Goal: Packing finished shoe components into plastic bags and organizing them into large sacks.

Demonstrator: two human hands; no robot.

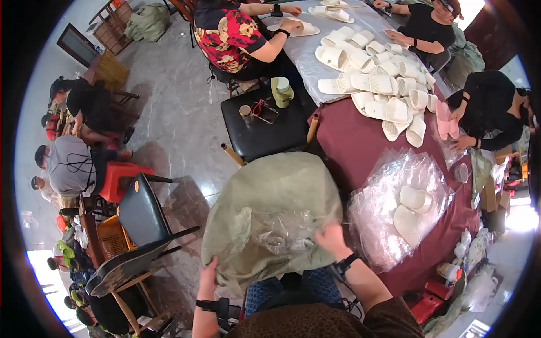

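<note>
An olive-green woven sack (276, 174) spreads over my lap, its mouth turned toward me. Inside the opening lie clear plastic bags (276, 236) with pale contents that I cannot make out well. My left hand (208, 277) is closed on the sack's left edge, thumb upward. At the right side of the mouth is my right hand (332, 239), against the sack and beside the plastic; its fingers are blurred and partly hidden. To the right, a pair of cream slippers (416, 211) rests on a stack of clear plastic bags (372, 197).
A maroon-covered table (344, 135) carries a heap of cream slippers (372, 84). Co-workers sit around it; one person's hands hold pink slippers (445, 121). Ahead, a black chair (248, 138) bears a green bottle (282, 93) and a phone (266, 112). Another chair (143, 205) stands left.
</note>
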